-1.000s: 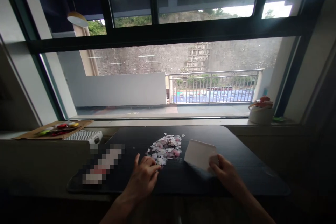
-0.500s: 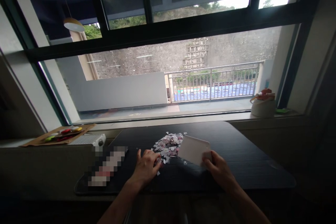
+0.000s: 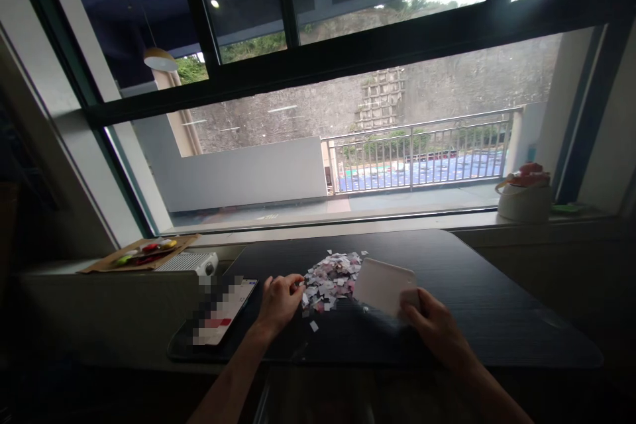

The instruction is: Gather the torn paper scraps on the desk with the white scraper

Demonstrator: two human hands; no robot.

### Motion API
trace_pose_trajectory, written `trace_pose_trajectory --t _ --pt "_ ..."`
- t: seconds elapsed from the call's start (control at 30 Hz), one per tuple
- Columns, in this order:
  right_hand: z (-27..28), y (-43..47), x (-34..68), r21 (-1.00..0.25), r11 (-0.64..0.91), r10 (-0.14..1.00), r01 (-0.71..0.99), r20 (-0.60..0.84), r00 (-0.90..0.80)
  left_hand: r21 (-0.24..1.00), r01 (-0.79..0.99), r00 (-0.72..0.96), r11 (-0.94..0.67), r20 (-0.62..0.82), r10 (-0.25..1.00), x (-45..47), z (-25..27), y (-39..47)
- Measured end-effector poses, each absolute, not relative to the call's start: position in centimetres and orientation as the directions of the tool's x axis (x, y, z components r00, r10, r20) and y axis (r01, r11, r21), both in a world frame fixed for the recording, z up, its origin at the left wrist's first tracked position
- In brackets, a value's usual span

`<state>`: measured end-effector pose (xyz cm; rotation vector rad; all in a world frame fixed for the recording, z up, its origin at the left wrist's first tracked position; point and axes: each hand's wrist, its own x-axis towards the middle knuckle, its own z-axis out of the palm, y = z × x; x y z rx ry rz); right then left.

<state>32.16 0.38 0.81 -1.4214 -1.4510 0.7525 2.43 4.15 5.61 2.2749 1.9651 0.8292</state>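
A heap of small cut paper pieces (image 3: 334,276), white and pinkish, lies on the dark table (image 3: 472,305). At its left edge is my left hand (image 3: 279,303), fingers curled and thumb close to the fingertips; whether a scrap sits between them is too small to tell. My right hand (image 3: 433,319) grips the right end of a flat, pale rectangular panel (image 3: 382,285) with rounded corners. Tilted, the panel is held just right of the heap and hides part of the table behind it. One loose paper piece (image 3: 314,326) lies nearer to me.
A phone (image 3: 231,311), partly blurred out, lies at the table's left. Beyond the table is a window sill with a white jug with a reddish lid (image 3: 525,192) at the right. To the left, a brown board (image 3: 109,263) bears colourful items beside a white radiator (image 3: 191,263).
The view has shifted, so the scene sits further right. My left hand has moved slightly farther along the heap's left edge, its fingers more drawn together. My right hand keeps hold of the panel.
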Motion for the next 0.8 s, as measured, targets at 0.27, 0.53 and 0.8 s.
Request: trace_pose_trajectory --t 0.27,0.53,0.8 --pt "0.7 0.0 32.1 -0.913 0.177 0.965 0.368 0.235 0.119 0.352 0.869 0.135 -0.348 0.508 0.85 1.7 4.5 3.3" --pt "1.5 0.3 28.1 -0.893 0.292 0.956 0.342 0.279 -0.09 0.333 0.861 0.058 -0.384 0.686 0.726 -0.2 1.2 1.4" --pt "2.3 -0.2 27.1 -0.792 0.319 0.948 0.52 0.275 -0.162 0.319 0.875 0.001 -0.363 0.75 0.662 -0.1 -0.3 1.7"
